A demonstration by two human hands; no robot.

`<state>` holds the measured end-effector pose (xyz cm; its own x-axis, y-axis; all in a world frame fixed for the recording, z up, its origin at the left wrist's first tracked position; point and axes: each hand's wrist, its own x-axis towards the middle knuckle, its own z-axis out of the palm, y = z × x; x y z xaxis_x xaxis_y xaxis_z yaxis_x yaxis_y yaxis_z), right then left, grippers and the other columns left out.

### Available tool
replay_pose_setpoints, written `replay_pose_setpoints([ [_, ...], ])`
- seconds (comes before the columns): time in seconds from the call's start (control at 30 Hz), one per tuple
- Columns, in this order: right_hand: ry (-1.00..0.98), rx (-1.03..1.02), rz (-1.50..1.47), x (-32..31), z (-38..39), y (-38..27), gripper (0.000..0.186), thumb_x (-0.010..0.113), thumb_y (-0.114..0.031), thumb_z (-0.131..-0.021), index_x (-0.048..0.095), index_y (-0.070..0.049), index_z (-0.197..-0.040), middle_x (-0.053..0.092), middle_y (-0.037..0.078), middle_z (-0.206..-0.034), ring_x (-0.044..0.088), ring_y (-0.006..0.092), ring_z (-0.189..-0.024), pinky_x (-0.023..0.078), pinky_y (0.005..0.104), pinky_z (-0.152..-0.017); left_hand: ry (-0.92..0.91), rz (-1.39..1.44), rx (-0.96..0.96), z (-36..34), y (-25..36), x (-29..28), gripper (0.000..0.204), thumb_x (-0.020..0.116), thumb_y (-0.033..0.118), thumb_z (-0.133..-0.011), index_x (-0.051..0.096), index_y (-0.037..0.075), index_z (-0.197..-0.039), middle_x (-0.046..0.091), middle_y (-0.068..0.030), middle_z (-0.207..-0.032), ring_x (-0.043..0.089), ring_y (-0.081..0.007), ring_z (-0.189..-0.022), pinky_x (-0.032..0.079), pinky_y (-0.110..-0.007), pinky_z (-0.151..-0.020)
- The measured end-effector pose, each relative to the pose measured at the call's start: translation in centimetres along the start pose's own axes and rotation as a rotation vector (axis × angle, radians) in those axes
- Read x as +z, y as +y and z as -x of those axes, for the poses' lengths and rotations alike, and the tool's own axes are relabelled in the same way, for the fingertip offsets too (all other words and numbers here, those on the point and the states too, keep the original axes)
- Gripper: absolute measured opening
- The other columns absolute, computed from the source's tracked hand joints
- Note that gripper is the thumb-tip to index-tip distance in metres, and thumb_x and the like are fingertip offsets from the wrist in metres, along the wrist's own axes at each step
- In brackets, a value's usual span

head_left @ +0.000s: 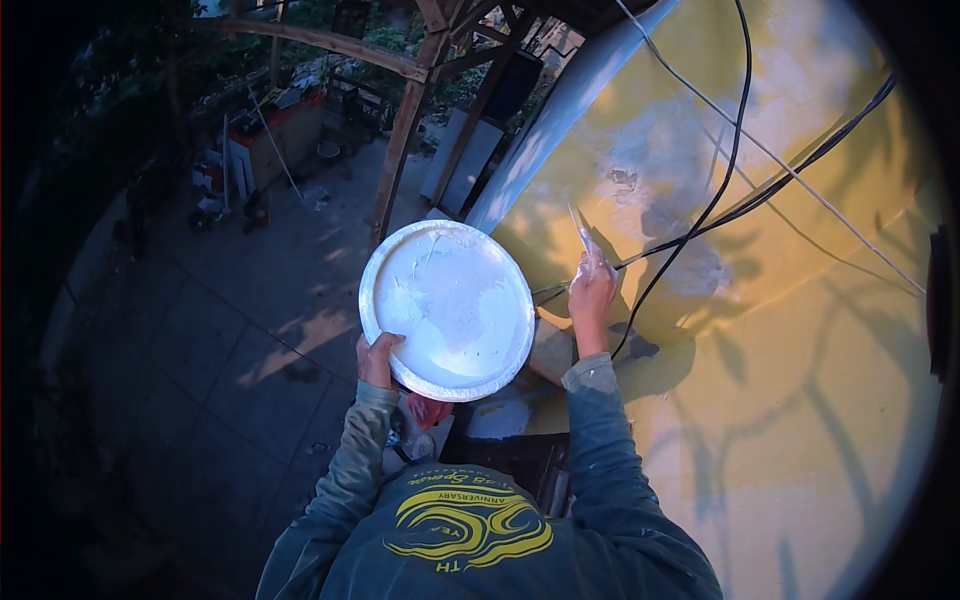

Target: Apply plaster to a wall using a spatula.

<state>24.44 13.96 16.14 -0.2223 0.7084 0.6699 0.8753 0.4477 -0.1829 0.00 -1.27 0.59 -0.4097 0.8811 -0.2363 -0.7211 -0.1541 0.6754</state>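
Observation:
My left hand (377,361) grips the lower left rim of a round white lid (370,290), the thumb over its edge and the other fingers hidden beneath. White paste like wall putty (450,300) is smeared across the lid's inside. To the right, my right hand (594,285) is closed on a thin putty knife (581,228), blade pointing up and smeared with white. That hand is close to the yellow wall (560,190), which has pale patches and a small rough spot (622,178). Whether the blade touches the wall, I cannot tell.
Black cables (728,180) and a thin pale line (690,85) cross in front of the wall at the right. Wooden posts (405,150) stand beyond the lid. Far below on the left lies a paved floor (230,320), with a cabinet and clutter (270,140).

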Motion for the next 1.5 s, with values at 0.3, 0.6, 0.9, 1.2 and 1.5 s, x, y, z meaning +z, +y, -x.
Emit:
replay_pose_setpoints([
  [0.3,-0.259,0.250,-0.403,0.8,5.2,-6.2,0.029,0.052,-0.007,-0.087,0.058,0.003,-0.113,0.063,0.027,-0.096,0.060,0.0417,-0.092,0.047,0.0418,-0.081,-0.060,-0.310,0.062,-0.2,0.8,0.1,0.034,0.058,0.018,-0.067,0.062,-0.005,-0.092,0.064,-0.0114,-0.084,0.061,-0.0221,-0.077,0.047,-0.033,-0.070],
  [0.6,-0.340,0.155,-0.153,3.6,4.4,-8.6,0.030,0.050,-0.002,-0.078,0.060,0.003,-0.106,0.062,0.026,-0.096,0.059,0.0418,-0.089,0.046,0.0470,-0.081,-0.186,-0.671,0.298,-0.5,-0.5,-1.9,0.018,0.065,0.008,-0.066,0.066,0.013,-0.083,0.061,-0.0172,-0.093,0.061,-0.0354,-0.086,0.049,-0.040,-0.074],
  [0.9,-0.374,0.016,-0.291,5.7,4.9,-10.8,0.029,0.056,0.000,-0.074,0.063,0.001,-0.103,0.063,0.024,-0.096,0.060,0.0402,-0.088,0.047,0.0452,-0.078,-0.219,-0.694,0.038,0.8,2.8,-0.7,0.029,0.058,0.019,-0.069,0.064,0.000,-0.089,0.064,-0.0196,-0.087,0.062,-0.0329,-0.081,0.049,-0.039,-0.073],
  [1.2,-0.696,0.143,-0.549,7.8,9.5,-9.9,0.025,0.052,-0.005,-0.083,0.059,0.001,-0.107,0.062,0.025,-0.093,0.058,0.0412,-0.088,0.046,0.0439,-0.075,-0.119,-0.728,0.072,0.1,-1.1,-3.6,0.032,0.059,0.016,-0.067,0.062,-0.004,-0.091,0.067,-0.0130,-0.084,0.063,-0.0226,-0.075,0.049,-0.032,-0.072],
  [1.5,-0.558,0.659,-1.517,7.3,10.5,-2.8,0.034,0.054,-0.005,-0.085,0.054,0.007,-0.117,0.062,0.011,-0.107,0.059,0.0187,-0.099,0.047,0.0306,-0.088,-0.012,-0.704,-0.029,-0.6,-0.6,-3.6,0.033,0.057,0.017,-0.066,0.061,-0.005,-0.090,0.066,-0.0163,-0.083,0.062,-0.0265,-0.073,0.049,-0.033,-0.071],
])
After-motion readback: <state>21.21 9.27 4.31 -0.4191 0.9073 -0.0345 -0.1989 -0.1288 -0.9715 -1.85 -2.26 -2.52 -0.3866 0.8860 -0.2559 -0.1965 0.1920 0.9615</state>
